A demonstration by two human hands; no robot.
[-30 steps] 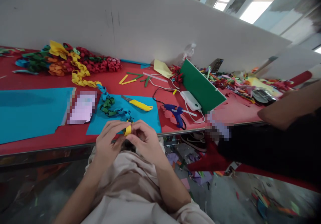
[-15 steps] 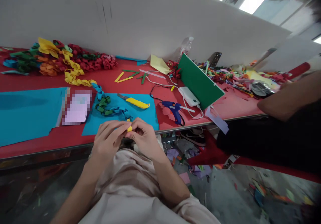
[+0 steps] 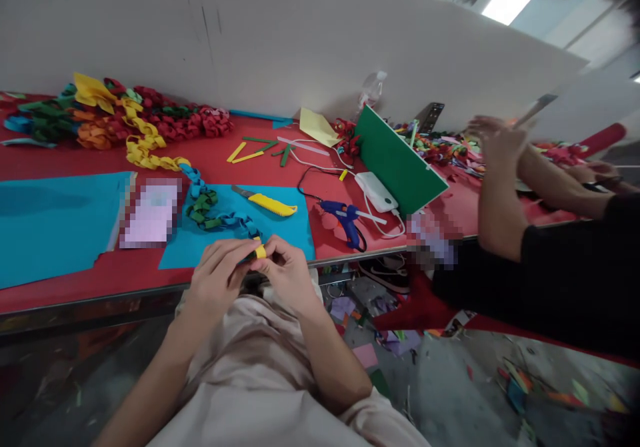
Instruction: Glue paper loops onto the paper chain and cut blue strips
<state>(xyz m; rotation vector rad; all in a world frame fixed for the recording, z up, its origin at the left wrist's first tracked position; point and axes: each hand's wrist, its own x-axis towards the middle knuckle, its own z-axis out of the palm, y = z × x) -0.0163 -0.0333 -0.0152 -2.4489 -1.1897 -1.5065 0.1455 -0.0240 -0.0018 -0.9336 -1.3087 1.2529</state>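
At the near edge of the red table (image 3: 75, 280), the yellow paper loop (image 3: 260, 252) is now pinched smaller between left hand (image 3: 216, 279) and right hand (image 3: 286, 275), both pressed together; the paper chain (image 3: 210, 208) trails beyond, and a co-worker's hand (image 3: 493, 141) has risen at right.

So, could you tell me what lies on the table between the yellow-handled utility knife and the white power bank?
In the head view, the blue glue gun and its black cord lie between the utility knife and the power bank.
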